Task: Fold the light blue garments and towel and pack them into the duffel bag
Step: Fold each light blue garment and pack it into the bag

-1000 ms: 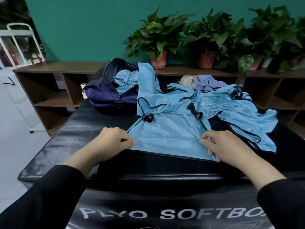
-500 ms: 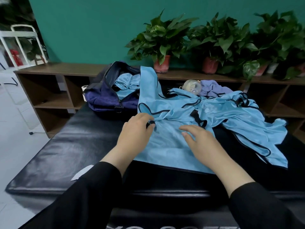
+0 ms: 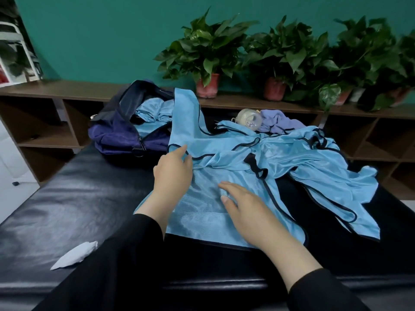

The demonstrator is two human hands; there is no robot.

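Observation:
A light blue vest with black trim [image 3: 215,216] lies spread on the black padded table [image 3: 67,203]. More light blue garments [image 3: 325,167] sit crumpled to its right. My left hand [image 3: 173,173] rests near the vest's left armhole trim, index finger stretched out, holding nothing that I can see. My right hand [image 3: 244,209] lies flat on the vest's middle with straight fingers. The dark blue duffel bag [image 3: 121,133] stands open at the back left with a folded light blue piece [image 3: 152,113] inside. A strip of the vest drapes over the bag's edge.
A clear plastic bottle [image 3: 249,120] and a lilac cloth [image 3: 280,122] lie behind the garments. A crumpled white paper [image 3: 74,254] sits on the table's near left. Behind the table, a brown shelf unit [image 3: 56,93] carries potted plants [image 3: 206,52] against the green wall.
Both hands left the vest's lower hem and moved up over the fabric. The left hand went to the armhole trim, the right hand slid onto the vest's middle.

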